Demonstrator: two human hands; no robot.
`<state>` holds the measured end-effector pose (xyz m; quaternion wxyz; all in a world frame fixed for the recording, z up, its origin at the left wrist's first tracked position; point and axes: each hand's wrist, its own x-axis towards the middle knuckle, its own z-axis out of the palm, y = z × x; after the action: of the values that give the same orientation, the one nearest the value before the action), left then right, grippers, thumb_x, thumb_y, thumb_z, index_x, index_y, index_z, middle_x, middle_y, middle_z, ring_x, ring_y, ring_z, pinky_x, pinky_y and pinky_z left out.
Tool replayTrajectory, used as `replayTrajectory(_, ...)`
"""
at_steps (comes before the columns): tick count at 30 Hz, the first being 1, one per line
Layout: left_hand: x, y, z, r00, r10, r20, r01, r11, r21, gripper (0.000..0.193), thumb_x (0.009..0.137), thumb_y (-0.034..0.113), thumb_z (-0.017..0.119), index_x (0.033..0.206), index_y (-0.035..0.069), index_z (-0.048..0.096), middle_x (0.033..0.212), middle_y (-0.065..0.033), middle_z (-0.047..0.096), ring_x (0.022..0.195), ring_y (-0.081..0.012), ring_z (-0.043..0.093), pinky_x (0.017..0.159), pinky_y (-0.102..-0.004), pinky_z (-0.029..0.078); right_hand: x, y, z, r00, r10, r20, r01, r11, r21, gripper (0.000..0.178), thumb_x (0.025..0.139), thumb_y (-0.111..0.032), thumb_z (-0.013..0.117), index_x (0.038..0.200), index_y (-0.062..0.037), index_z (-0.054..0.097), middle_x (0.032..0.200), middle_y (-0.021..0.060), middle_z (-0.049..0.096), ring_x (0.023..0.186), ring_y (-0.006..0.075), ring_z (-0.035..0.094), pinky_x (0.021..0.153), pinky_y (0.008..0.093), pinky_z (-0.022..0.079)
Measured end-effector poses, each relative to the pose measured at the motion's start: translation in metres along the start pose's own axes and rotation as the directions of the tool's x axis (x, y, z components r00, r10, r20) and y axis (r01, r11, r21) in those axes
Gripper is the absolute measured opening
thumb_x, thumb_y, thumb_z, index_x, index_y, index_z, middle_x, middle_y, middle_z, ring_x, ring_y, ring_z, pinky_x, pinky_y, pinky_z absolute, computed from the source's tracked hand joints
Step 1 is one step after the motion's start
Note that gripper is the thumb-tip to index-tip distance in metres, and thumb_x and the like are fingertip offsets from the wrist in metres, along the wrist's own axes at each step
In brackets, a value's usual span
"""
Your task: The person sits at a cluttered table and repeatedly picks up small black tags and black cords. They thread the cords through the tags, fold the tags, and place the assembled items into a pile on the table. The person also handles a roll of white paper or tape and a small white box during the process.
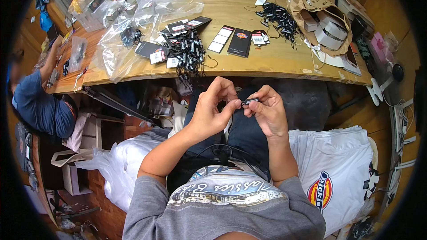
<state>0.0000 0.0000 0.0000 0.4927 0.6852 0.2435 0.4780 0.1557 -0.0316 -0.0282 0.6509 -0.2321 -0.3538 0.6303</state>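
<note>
Over my lap, just off the table's near edge, my left hand [217,106] and my right hand [269,112] meet fingertip to fingertip. My right thumb and fingers pinch a small black hang-tag string [251,100] with a dark plastic piece. The left thumb and forefinger close on its other end, mostly hidden by the fingers. On the table ahead lies a pile of black tag strings [189,52] hanging over the edge, among black hang tags [144,49]. Right of it are a white-labelled tag [221,38], a black hang tag [239,42] and small price tags [259,38].
Another tangle of black strings [281,21] lies beside a brown paper bag [315,6] holding boxes. Clear plastic bags [118,46] cover the table's left. Folded white shirts [338,164] sit at my right, a white plastic bundle [129,155] at my left. Another person [42,100] sits far left.
</note>
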Motion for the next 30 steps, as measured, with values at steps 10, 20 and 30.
replayTrajectory(10, 0.005, 0.000, -0.004, 0.988, -0.070, 0.139, 0.065, 0.997, 0.045, 0.025, 0.074, -0.005, 0.055, 0.090, 0.001, 0.036, 0.068, -0.0061, 0.050, 0.064, -0.0103, 0.051, 0.059, -0.0223, 0.043, 0.002, -0.005, 0.002, 1.000, -0.011, 0.025, 0.012, 0.998, -0.064, 0.016, 0.068, 0.008, 0.060, 0.076, -0.0029, 0.051, 0.071, 0.0104, 0.058, 0.059, 0.0162, 0.059, 0.053, 0.0239, 0.048)
replayTrajectory(20, 0.007, -0.013, -0.011, 0.956, -0.126, 0.264, 0.176, 0.968, -0.177, 0.039, 0.073, 0.000, 0.061, 0.096, 0.005, 0.030, 0.070, -0.0051, 0.048, 0.064, -0.0095, 0.050, 0.058, -0.0200, 0.041, 0.002, -0.004, -0.001, 0.987, 0.111, 0.116, -0.112, 0.994, 0.004, 0.016, 0.067, 0.007, 0.061, 0.072, -0.0026, 0.049, 0.068, 0.0098, 0.058, 0.057, 0.0156, 0.058, 0.051, 0.0232, 0.047)
replayTrajectory(30, 0.001, -0.025, -0.012, 0.859, -0.066, 0.508, 0.305, 0.863, -0.403, 0.054, 0.080, 0.042, 0.049, 0.112, 0.003, 0.031, 0.100, -0.0082, 0.049, 0.096, -0.0163, 0.048, 0.086, -0.0288, 0.034, 0.002, -0.021, 0.013, 0.976, 0.131, 0.173, -0.097, 0.977, -0.188, 0.017, 0.068, 0.004, 0.062, 0.078, -0.0012, 0.049, 0.068, 0.0089, 0.057, 0.056, 0.0127, 0.055, 0.050, 0.0212, 0.045)
